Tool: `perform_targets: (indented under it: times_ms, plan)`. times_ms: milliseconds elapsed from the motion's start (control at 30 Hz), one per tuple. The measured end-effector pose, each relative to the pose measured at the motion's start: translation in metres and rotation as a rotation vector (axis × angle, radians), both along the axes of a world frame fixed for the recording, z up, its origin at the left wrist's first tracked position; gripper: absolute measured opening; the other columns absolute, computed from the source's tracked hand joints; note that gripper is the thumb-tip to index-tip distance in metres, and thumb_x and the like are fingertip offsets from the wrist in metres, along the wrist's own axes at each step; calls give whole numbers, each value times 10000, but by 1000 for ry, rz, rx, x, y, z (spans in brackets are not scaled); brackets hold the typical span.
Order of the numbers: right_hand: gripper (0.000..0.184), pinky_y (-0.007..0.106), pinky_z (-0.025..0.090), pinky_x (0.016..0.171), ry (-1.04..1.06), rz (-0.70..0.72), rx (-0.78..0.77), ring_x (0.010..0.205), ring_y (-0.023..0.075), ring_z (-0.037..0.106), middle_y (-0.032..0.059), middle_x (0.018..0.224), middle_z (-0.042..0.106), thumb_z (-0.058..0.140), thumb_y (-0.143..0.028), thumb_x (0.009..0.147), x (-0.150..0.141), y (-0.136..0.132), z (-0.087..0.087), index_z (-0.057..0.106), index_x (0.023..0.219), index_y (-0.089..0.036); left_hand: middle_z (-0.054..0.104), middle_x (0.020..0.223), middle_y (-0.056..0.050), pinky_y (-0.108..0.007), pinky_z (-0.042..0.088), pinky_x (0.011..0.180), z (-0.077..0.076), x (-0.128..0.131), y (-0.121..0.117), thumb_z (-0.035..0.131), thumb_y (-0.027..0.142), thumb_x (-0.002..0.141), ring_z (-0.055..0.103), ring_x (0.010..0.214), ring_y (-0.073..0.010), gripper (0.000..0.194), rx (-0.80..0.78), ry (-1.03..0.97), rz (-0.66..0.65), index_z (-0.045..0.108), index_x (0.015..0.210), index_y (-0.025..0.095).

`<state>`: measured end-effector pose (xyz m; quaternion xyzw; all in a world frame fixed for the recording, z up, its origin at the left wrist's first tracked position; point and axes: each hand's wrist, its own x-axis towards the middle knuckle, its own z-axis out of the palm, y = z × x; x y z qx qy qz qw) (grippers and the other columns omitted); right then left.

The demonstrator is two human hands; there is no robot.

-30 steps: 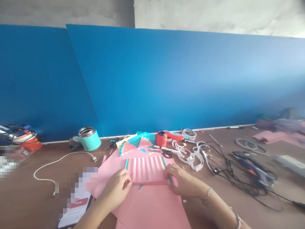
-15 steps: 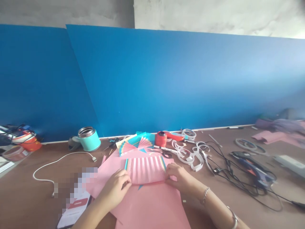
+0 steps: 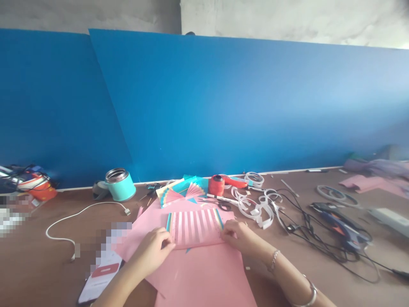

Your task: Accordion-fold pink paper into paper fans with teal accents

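A pink pleated paper (image 3: 195, 227) with pale stripes and blue-and-yellow side edges lies across larger pink sheets (image 3: 207, 277). At its near left corner, my left hand (image 3: 156, 250) is closed, thumb and fingers pinching the edge. My right hand (image 3: 239, 235), with bracelets on the wrist, grips the near right corner with curled fingers. Just beyond the pleated piece rests a folded paper fan (image 3: 185, 195) in pink, yellow and blue. Dark-handled scissors (image 3: 223, 206) lie behind its right end.
Left of the papers are a phone (image 3: 104, 275), a white cable (image 3: 86, 209) and a turquoise cup (image 3: 120, 185). A red tape roll (image 3: 216, 185), curled white strips (image 3: 260, 209), black cords and a dark tool (image 3: 343, 230) lie to the right. A blue partition (image 3: 204, 102) stands behind.
My left hand has shifted slightly left and down, and the near edge of the pleated paper looks straighter. My right hand stays at its corner.
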<state>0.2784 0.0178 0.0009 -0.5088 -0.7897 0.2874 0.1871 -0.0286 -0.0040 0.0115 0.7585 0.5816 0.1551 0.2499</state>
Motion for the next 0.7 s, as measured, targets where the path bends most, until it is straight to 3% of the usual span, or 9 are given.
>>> perform_targets:
  times_ms: [267, 500, 700]
  plan:
    - [232, 247, 297, 610, -256, 39, 156, 661, 126, 439, -7, 692, 489, 394, -137, 863, -7, 2, -2, 429, 639, -182, 560, 793, -23, -289, 408, 705, 2, 2, 8, 441, 219, 813, 563, 823, -189, 223, 9, 79, -19, 496, 597, 200]
    - [186, 246, 258, 585, -400, 4, 68, 655, 128, 461, 18, 713, 533, 439, -130, 828, -12, 5, 11, 474, 650, -172, 552, 789, -23, -283, 374, 663, 15, 8, 16, 442, 155, 800, 551, 791, -183, 228, 9, 317, -71, 468, 577, 194]
    - [217, 250, 222, 549, -442, -66, 74, 603, 121, 436, 17, 662, 518, 451, -156, 826, -16, 6, 11, 450, 610, -172, 581, 821, -44, -284, 384, 667, 31, 18, 16, 464, 153, 815, 558, 779, -183, 197, -54, 441, -41, 502, 626, 192]
